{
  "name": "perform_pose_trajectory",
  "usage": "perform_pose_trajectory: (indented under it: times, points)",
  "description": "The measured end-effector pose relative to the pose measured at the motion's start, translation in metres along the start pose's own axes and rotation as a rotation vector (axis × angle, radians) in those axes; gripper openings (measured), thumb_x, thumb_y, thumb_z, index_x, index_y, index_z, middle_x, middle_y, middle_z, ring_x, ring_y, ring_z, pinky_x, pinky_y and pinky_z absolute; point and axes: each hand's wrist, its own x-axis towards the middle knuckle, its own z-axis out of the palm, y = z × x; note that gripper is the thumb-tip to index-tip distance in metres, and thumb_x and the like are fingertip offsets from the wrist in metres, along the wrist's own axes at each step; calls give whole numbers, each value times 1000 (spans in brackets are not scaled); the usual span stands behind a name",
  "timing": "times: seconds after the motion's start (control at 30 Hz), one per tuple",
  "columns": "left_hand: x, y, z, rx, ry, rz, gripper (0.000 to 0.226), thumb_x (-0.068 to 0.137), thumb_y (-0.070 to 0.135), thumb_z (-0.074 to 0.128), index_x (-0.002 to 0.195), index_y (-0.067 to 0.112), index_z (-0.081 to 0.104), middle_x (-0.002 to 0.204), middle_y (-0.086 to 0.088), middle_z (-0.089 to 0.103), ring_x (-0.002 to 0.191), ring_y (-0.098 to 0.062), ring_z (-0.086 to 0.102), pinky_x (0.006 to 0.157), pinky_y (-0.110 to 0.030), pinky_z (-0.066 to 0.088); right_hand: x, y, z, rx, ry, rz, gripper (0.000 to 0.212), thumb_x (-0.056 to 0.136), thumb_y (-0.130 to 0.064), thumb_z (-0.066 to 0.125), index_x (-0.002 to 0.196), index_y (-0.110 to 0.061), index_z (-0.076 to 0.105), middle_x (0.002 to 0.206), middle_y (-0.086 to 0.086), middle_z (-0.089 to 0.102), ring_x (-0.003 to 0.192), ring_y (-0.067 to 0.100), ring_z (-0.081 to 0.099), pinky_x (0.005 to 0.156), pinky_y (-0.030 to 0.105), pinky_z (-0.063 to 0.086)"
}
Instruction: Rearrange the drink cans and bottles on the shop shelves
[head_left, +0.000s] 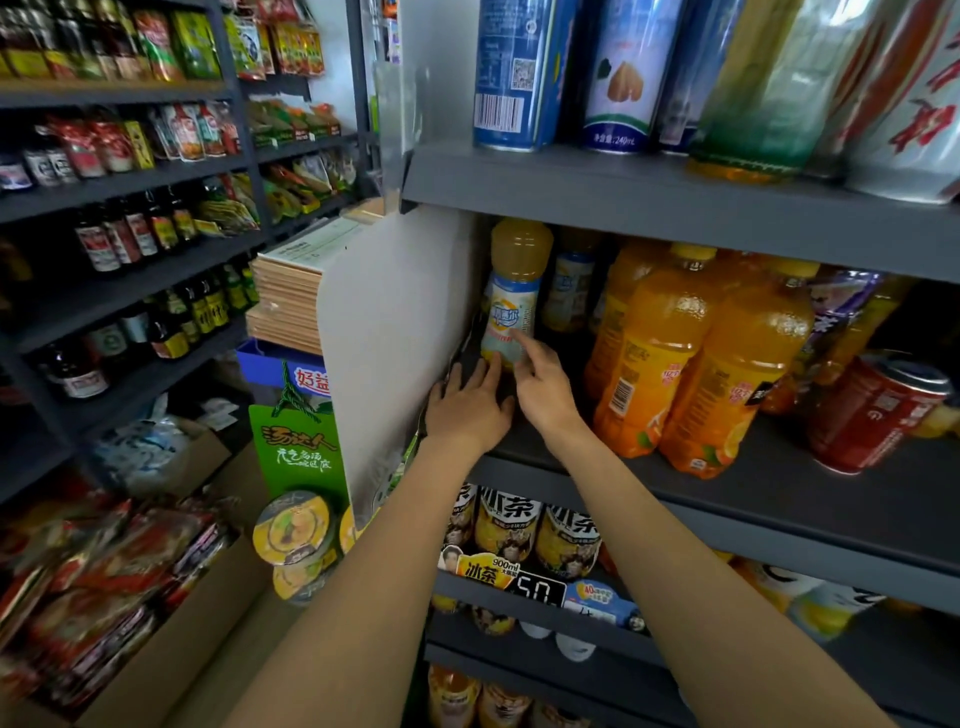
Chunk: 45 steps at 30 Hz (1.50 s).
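Observation:
A small yellow drink bottle (511, 291) with a pale blue label stands at the left end of the middle shelf (779, 499), with a similar bottle (571, 286) behind it. My right hand (540, 382) reaches in, its fingertips touching the label's lower part, fingers loosely bent. Just left of it, my left hand (467, 405) lies flat on the shelf with straight fingers near the bottle's base. Two large orange juice bottles (691, 364) stand to the right, then a red can (878, 410) lying tilted.
The white side panel (395, 338) closes the shelf's left end. Blue cans (519, 73) and large bottles fill the shelf above. Iced tea bottles (509, 525) stand on the shelf below. Sauce bottles line the dark racks at left; cartons of snacks sit on the floor.

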Motion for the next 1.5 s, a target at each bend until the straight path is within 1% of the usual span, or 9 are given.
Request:
perform_pose_trajectory:
  times: [0.3, 0.57, 0.7, 0.77, 0.9, 0.97, 1.03, 1.17, 1.5]
  points:
    - [38, 10, -1, -1, -13, -81, 60, 100, 42, 22, 149, 23, -7, 158, 2, 2, 145, -24, -2, 115, -39, 7, 25, 9, -5, 162, -7, 145, 49, 99, -4, 32, 145, -20, 31, 153, 3, 26, 141, 19, 24, 114, 30, 21]
    - [14, 17, 3, 60, 97, -44, 57, 101, 40, 23, 150, 19, 4, 157, -7, 10, 144, -28, 6, 116, -39, 6, -35, 17, -27, -57, 75, -27, 47, 97, -2, 36, 143, -9, 33, 144, 12, 41, 133, 22, 38, 110, 25, 27]
    - [-21, 26, 13, 30, 162, 15, 52, 100, 38, 28, 147, 17, 26, 154, -6, 23, 143, -26, 16, 114, -37, 14, -85, 16, -49, -77, -3, -112, 45, 96, -2, 43, 140, -8, 36, 141, 10, 40, 126, 20, 44, 103, 25, 37]
    - [-37, 33, 19, -147, 310, 58, 44, 98, 30, 39, 138, 12, 42, 144, -11, 41, 134, -29, 35, 108, -38, 26, -115, 22, -76, -118, -15, -196, 44, 94, -4, 49, 136, -10, 39, 135, 6, 43, 122, 15, 45, 97, 21, 42]
    - [-68, 82, 14, -474, 719, 248, 37, 86, 19, 40, 116, 6, 57, 116, -14, 57, 106, -29, 52, 88, -38, 38, -144, 35, -160, -243, 269, -269, 39, 91, -8, 57, 128, -9, 46, 120, 4, 47, 106, 4, 48, 87, 15, 45]
    - [-76, 118, 7, -518, 743, 393, 40, 81, 20, 38, 114, 7, 57, 116, -11, 55, 107, -23, 48, 89, -32, 34, -140, 41, -202, -394, 542, -255, 44, 88, -12, 62, 128, -4, 46, 123, 13, 45, 111, 17, 46, 91, 24, 41]
    - [-80, 149, 6, -524, 727, 491, 39, 81, 19, 39, 114, 8, 57, 117, -11, 53, 108, -20, 45, 92, -29, 33, -122, 48, -236, -494, 671, -169, 59, 84, -17, 68, 134, -6, 41, 134, 21, 35, 123, 33, 36, 101, 36, 33]
    - [-82, 191, 20, -516, 706, 547, 37, 81, 16, 40, 112, 9, 59, 116, -11, 52, 110, -21, 46, 94, -34, 39, -86, 70, -270, -594, 480, -59, 74, 78, -20, 74, 140, -19, 33, 149, 17, 16, 132, 40, 29, 104, 53, 37]
    - [-100, 267, 25, -481, 792, 391, 39, 80, 19, 37, 111, 8, 58, 114, -10, 50, 107, -14, 41, 92, -29, 37, -73, 64, -301, -447, 345, -136, 64, 78, -9, 72, 131, -9, 35, 143, 23, 15, 120, 40, 46, 102, 39, 41]
